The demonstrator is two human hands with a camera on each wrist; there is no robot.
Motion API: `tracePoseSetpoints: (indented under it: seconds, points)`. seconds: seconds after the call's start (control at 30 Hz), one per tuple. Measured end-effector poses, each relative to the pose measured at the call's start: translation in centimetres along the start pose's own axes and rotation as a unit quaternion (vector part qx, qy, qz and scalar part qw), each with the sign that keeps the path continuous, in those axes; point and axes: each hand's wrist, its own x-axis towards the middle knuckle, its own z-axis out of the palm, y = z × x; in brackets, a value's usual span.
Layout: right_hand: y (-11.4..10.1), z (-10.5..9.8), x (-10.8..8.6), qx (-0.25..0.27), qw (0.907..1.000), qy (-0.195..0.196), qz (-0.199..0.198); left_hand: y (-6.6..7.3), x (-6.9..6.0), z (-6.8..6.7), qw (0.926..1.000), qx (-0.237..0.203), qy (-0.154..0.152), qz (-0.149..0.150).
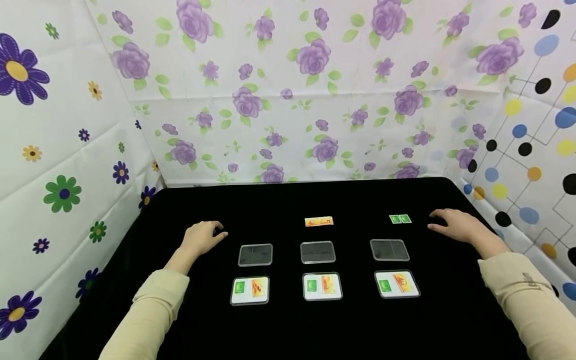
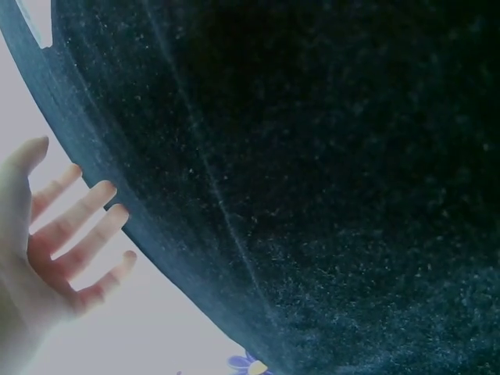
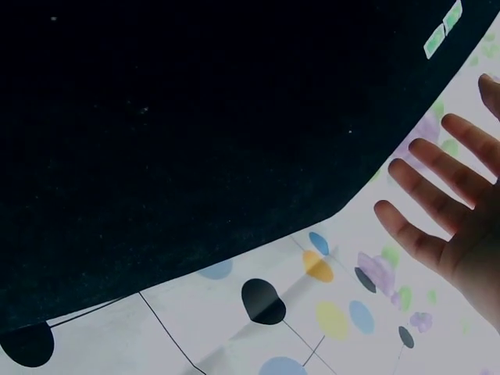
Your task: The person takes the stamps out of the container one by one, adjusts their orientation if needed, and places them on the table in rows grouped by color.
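Observation:
My left hand [image 1: 201, 238] hovers or rests at the left of the black table, holding nothing; its fingers are spread and loosely bent in the left wrist view. The right hand [image 1: 459, 226] is likewise free of any object, with fingers apart in the right wrist view. Closest to it are two small green-printed squares [image 1: 400, 219], side by side. An orange printed strip [image 1: 319, 221] lies at the back middle. Three clear rectangular plastic cases [image 1: 255, 255] form one row. In front, three more cases [image 1: 322, 286] show white inserts with green and orange pictures.
A black cloth [image 1: 279, 330] covers the table. White sheets with purple roses [image 1: 312, 57] hang behind it, with a flowered sheet [image 1: 63, 145] on the left and a dotted sheet [image 1: 546, 165] on the right.

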Motion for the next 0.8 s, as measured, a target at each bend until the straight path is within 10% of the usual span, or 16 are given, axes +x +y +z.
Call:
tracePoseSetpoints:
  seconds: [0.8]
  points:
    - [-2.3, 0.3, -0.8, -0.004, 0.9993, -0.033, -0.014, -1.1, -2.5, 0.4, 0.9993, -0.011, 0.007, 0.034]
